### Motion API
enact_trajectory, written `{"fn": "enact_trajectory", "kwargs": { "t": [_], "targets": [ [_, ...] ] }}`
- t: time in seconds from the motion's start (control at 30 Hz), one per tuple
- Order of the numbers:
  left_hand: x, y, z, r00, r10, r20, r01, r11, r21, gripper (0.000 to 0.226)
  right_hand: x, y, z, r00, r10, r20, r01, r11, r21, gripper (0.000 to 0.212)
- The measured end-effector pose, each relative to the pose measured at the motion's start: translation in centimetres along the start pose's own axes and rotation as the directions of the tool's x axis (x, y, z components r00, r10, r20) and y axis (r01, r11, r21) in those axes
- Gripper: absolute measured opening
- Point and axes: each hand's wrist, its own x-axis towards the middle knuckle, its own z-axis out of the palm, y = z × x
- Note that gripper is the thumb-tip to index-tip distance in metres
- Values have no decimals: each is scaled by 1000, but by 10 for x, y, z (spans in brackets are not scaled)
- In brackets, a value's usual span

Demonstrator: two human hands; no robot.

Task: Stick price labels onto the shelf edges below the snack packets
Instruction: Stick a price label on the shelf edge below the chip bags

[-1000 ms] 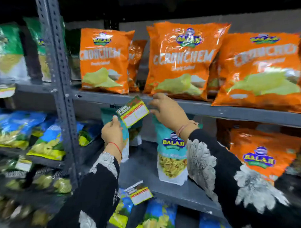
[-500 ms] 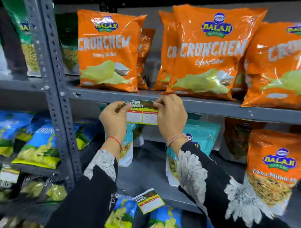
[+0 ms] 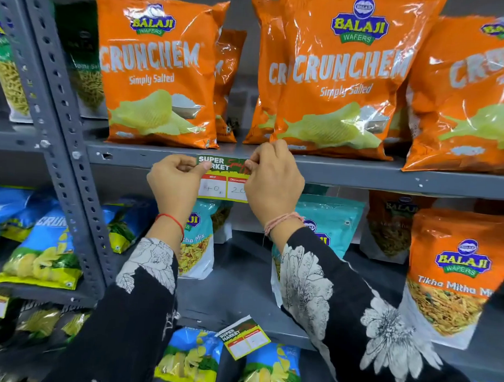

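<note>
A green, red and white price label [image 3: 220, 177] lies flat against the front edge of the grey upper shelf [image 3: 360, 174], below the orange Crunchem packets [image 3: 159, 73]. My left hand [image 3: 175, 185] pinches the label's upper left corner. At the label's upper right, my right hand [image 3: 274, 180] pinches the top and covers the right end. The label's lower half hangs below the shelf edge. Handwritten numbers show in its two white boxes.
A second price label [image 3: 244, 336] hangs tilted on the lower shelf edge. Teal mix packets [image 3: 330, 219] and an orange Tikha Mitha packet [image 3: 453, 272] stand on the middle shelf. A perforated grey upright [image 3: 64, 144] divides off the left bay with blue packets [image 3: 40, 240].
The label went from my left hand alone, held tilted in the air, to both hands, and now sits pressed level against the upper shelf edge. The view moved closer.
</note>
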Motion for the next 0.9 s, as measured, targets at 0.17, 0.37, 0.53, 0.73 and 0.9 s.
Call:
{"fn": "enact_trajectory", "kwargs": {
  "t": [0.17, 0.37, 0.53, 0.73, 0.9],
  "targets": [
    [14, 3, -6, 982, -181, 52, 171, 972, 159, 39, 22, 9, -25, 989, 37, 141, -46, 997, 60, 43],
    [-51, -15, 7, 948, -277, -155, 294, 951, 99, 38, -31, 65, -74, 969, -236, 70, 239, 970, -51, 27],
    [-189, 17, 83, 970, -241, 45, 241, 971, 6, 36, -75, 183, -156, 969, -241, 54, 245, 966, -82, 20],
    [-340, 147, 207, 891, -59, 451, 176, 959, -222, 22, -64, 341, -302, 989, -63, -134, 22, 959, -283, 24],
    [-393, 271, 291, 798, -25, 602, 324, 860, -394, 20, 2, 424, -399, 942, 202, -270, -260, 944, -202, 33]
  ]
}}
